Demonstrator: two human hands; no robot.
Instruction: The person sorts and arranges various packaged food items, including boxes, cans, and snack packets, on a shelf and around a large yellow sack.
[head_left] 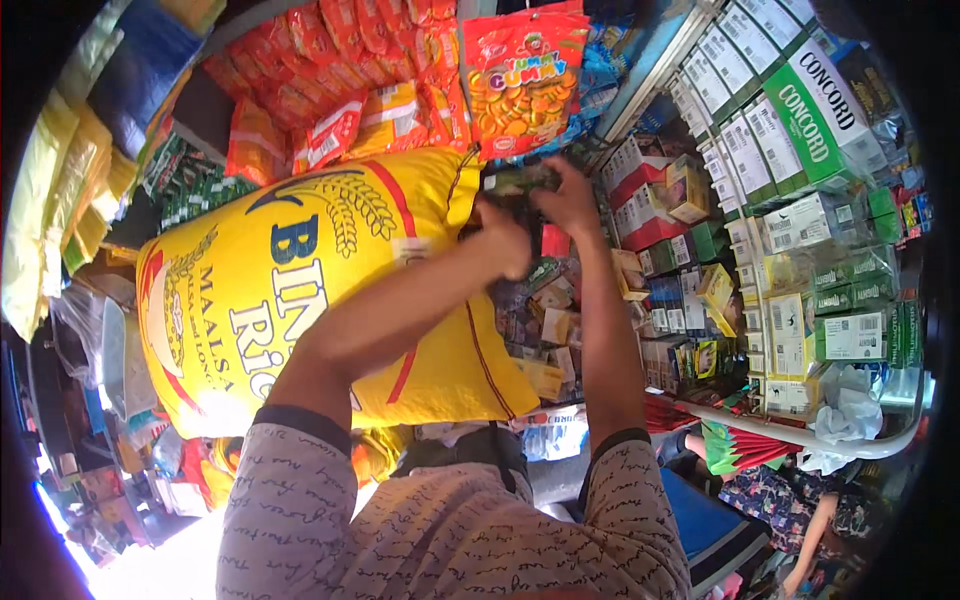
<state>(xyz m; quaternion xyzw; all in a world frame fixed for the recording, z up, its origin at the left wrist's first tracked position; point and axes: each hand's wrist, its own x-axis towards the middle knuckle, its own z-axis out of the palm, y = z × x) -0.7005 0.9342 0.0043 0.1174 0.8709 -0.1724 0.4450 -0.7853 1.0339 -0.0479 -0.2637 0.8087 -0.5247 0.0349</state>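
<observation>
My left forearm reaches over a big yellow rice sack (400,290) propped in front of me. My left hand (505,245) is closed beside the sack's upper right corner, and what its fingers hold is hidden. Just right of it, my right hand (572,205) curls its fingers round a dark green packet (518,180). The two hands are close together, over a dim space packed with small boxes. Above them hangs a red bag of gummy candy (525,85).
Racks of cigarette packs (790,230) rise on the right. Orange and red snack packets (350,110) fill the back left. Yellow plastic bags (60,200) hang at far left. A white metal rail (870,448) curves at the right; a person (800,510) sits beyond it.
</observation>
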